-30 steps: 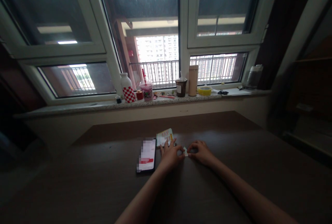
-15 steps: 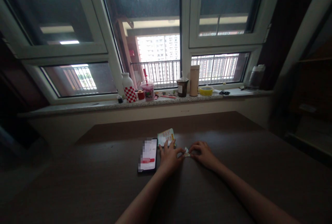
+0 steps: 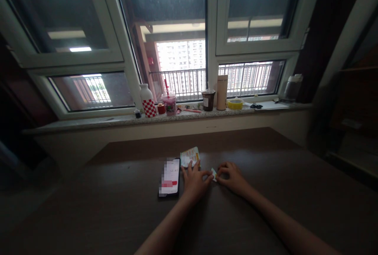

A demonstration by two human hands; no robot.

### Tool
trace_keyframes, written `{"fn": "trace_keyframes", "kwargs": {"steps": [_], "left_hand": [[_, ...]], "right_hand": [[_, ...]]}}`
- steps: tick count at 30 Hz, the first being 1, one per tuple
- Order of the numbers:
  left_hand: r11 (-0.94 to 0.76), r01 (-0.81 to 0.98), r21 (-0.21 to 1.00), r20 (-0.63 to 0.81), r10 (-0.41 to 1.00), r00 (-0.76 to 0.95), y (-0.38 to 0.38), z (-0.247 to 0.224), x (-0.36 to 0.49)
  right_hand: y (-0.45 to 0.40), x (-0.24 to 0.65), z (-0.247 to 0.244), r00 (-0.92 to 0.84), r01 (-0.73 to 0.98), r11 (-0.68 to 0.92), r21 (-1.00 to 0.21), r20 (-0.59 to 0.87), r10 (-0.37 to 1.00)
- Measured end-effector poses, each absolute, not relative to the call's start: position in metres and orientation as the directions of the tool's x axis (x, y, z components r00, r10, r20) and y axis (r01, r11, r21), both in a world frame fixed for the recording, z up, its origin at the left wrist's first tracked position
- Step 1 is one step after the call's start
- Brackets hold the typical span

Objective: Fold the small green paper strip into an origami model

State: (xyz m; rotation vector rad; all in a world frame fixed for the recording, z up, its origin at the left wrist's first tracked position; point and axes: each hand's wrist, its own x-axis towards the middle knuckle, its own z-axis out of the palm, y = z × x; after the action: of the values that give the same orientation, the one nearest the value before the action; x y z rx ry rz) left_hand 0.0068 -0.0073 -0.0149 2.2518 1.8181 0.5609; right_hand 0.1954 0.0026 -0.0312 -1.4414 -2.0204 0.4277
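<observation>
A small folded piece of pale paper [image 3: 214, 174] stands between my hands on the dark brown table. My left hand [image 3: 196, 178] has its thumb and index finger at the paper's left side, while its other fingers spread toward a printed pad or packet [image 3: 189, 156] and touch its near edge. My right hand [image 3: 232, 176] pinches the right side of the paper, its fingers curled. Just left of my left hand lies a phone [image 3: 170, 177] with its screen lit. The fingertips partly cover the paper, so its exact folds are too small to tell.
Beyond the table [image 3: 118, 215], a stone windowsill [image 3: 189, 115] holds a checkered bottle [image 3: 148, 103], a pink cup [image 3: 169, 105], a dark drink cup [image 3: 208, 100], a tan flask [image 3: 221, 92], yellow tape [image 3: 235, 104], scissors [image 3: 256, 106] and a clear jug [image 3: 293, 87].
The small paper has turned and looks narrower between my fingertips. Both hands have shifted only slightly, and the whole view has moved a little to the right.
</observation>
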Motion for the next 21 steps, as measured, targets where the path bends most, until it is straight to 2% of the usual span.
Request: {"fn": "trace_keyframes", "kwargs": {"steps": [10,15,21], "left_hand": [[-0.194,0.907,0.374,0.114,0.980,0.163,-0.0112,-0.0111,0.0126],[-0.224,0.901,0.371,0.202,0.967,0.157,-0.0140,-0.0142,0.0142],[-0.224,0.887,0.404,0.259,0.958,0.124,-0.0130,-0.0182,0.0141]], "right_hand": [[-0.0021,0.1947,-0.0265,-0.228,0.703,0.388,-0.595,0.329,0.917],[0.0007,0.1965,-0.0263,-0.259,0.634,0.470,-0.614,0.404,0.877],[0.0047,0.1980,-0.0288,-0.311,0.598,0.522,-0.608,0.424,0.850]]}}
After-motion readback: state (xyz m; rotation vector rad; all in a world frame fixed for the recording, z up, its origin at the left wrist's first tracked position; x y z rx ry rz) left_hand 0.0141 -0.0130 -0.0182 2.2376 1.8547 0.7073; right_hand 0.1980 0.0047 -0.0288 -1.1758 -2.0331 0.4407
